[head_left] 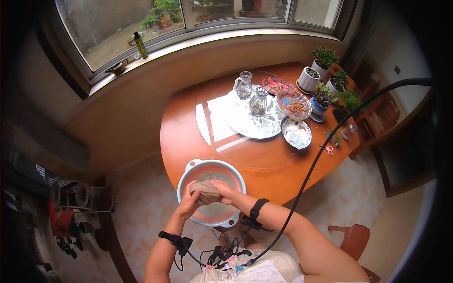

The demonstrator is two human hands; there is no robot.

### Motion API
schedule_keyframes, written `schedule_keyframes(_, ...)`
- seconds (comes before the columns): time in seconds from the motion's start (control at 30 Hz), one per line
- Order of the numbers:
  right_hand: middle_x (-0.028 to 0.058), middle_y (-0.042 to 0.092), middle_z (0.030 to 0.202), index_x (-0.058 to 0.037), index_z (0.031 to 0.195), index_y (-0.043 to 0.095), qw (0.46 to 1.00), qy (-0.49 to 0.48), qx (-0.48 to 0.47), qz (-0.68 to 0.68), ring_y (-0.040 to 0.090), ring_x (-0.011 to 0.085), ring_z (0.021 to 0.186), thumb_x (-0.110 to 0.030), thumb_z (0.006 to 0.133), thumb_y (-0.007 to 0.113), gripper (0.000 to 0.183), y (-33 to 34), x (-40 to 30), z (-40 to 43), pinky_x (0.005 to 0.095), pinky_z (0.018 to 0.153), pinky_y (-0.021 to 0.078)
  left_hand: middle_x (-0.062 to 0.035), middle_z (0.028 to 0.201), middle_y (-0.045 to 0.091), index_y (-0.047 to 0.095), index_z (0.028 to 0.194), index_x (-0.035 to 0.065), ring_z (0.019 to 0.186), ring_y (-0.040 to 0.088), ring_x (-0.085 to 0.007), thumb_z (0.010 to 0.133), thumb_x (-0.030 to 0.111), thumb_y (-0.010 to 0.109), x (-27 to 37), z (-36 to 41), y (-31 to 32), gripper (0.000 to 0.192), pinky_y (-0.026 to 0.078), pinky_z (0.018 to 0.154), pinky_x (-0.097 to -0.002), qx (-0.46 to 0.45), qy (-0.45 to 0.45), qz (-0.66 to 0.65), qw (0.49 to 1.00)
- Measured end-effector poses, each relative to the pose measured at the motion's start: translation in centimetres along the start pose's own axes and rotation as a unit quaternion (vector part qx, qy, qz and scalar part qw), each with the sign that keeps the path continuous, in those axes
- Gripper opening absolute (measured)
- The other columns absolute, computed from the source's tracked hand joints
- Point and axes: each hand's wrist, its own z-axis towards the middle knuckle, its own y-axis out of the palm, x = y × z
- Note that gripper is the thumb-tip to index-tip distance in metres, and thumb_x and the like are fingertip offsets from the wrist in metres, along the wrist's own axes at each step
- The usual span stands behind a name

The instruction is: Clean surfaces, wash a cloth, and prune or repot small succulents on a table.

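Note:
Both my hands hold a bunched brown cloth [206, 192] over a round basin [242, 177] with a pale blue rim and a pink inside. My left hand [189, 202] grips the cloth's left end, thumb on top. At its right end my right hand [225, 192] is closed around it. Cloudy water [212, 211] shows in the basin below. The basin stands at the near edge of a wooden table [262, 180], and its front part seems to reach past that edge. The cloth's underside is hidden.
Two glass pitchers [258, 102] stand on a pale round board. Beside them are a glass bowl [293, 104], a patterned dish [296, 133], pink scissors [329, 150] and several potted plants [324, 58]. A black cable [311, 169] crosses on my right, above a wooden chair [355, 240].

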Motion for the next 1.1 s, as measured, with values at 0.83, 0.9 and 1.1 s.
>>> schedule_keyframes(0.83, 0.0189, 0.053, 0.074, -0.0020, 0.069, 0.052, 0.744, -0.367, 0.278, -0.485, 0.054, 0.0332, 0.067, -0.023, 0.077, 0.056, 0.023, 4.0, 2.2, 0.1, 0.0383, 0.060, 0.0419, -0.0118, 0.103, 0.053, 0.042, 0.113, 0.0094, 0.091, 0.057, -0.0243, 0.090, 0.043, 0.033, 0.1, 1.7, 0.9, 0.041, 0.051, 0.070, -0.0453, 0.060, -0.158, 0.052, 0.984)
schedule_keyframes(0.9, 0.0165, 0.052, 0.069, -0.0038, 0.066, 0.052, 0.680, -0.409, 0.249, -0.555, 0.052, 0.0352, 0.064, -0.021, 0.075, 0.055, 0.020, 4.9, 1.8, -0.9, 0.0396, 0.057, 0.0422, -0.0091, 0.088, 0.057, 0.046, 0.106, 0.0091, 0.079, 0.062, -0.0230, 0.090, 0.041, 0.035, 0.4, 1.8, 0.8, 0.037, 0.054, 0.066, -0.0419, 0.040, -0.206, 0.026, 0.977)
schedule_keyframes(1.1, 0.0084, 0.048, 0.061, -0.0076, 0.058, 0.051, 0.532, -0.509, 0.123, -0.665, 0.053, 0.0262, 0.056, -0.020, 0.072, 0.056, 0.019, 5.6, 0.3, -1.9, 0.0359, 0.048, 0.0432, -0.0028, 0.083, 0.058, 0.051, 0.093, 0.0149, 0.068, 0.060, -0.0161, 0.088, 0.034, 0.043, -0.1, 2.9, -1.7, 0.022, 0.052, 0.056, -0.0326, -0.087, -0.247, 0.021, 0.965)
